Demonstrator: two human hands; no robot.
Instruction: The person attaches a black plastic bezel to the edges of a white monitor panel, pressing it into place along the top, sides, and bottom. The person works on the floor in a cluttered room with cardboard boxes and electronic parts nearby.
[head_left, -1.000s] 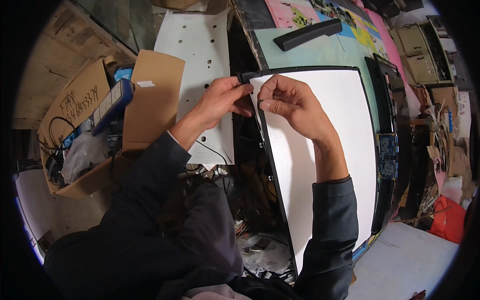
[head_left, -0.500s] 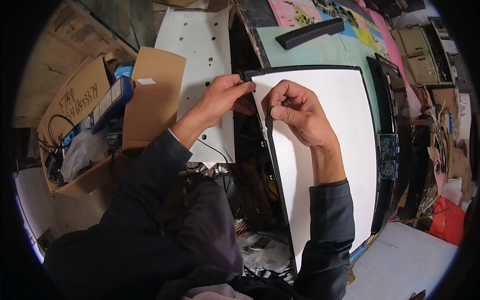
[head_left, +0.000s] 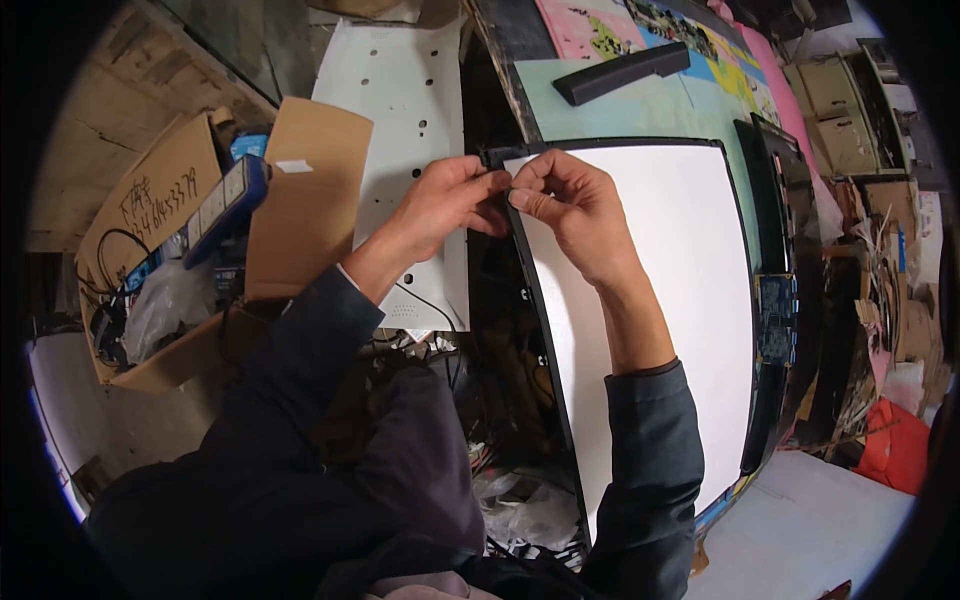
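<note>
A large white panel (head_left: 660, 290) edged by a thin black frame (head_left: 548, 335) lies in front of me, a little to the right. My left hand (head_left: 450, 205) is closed at the panel's far left corner, thumb and fingers pinching the black frame there. Right beside it, my right hand (head_left: 575, 205) reaches over the white surface with thumb and forefinger pressed together. They pinch a thin black strip at the panel's left edge, and only a small dark bit shows at the fingertips. The hands almost touch.
Left of the panel lies a white metal sheet with holes (head_left: 400, 130). An open cardboard box (head_left: 310, 200) holds cables, plastic bags and a blue-edged device (head_left: 228, 205). A black bar (head_left: 620, 72) rests beyond the panel; a blue circuit board (head_left: 776, 318) sits along its right side.
My right hand has moved left and slightly away from me, up to the left hand at the corner. The black strip that stood off the edge now lies closer to it.
</note>
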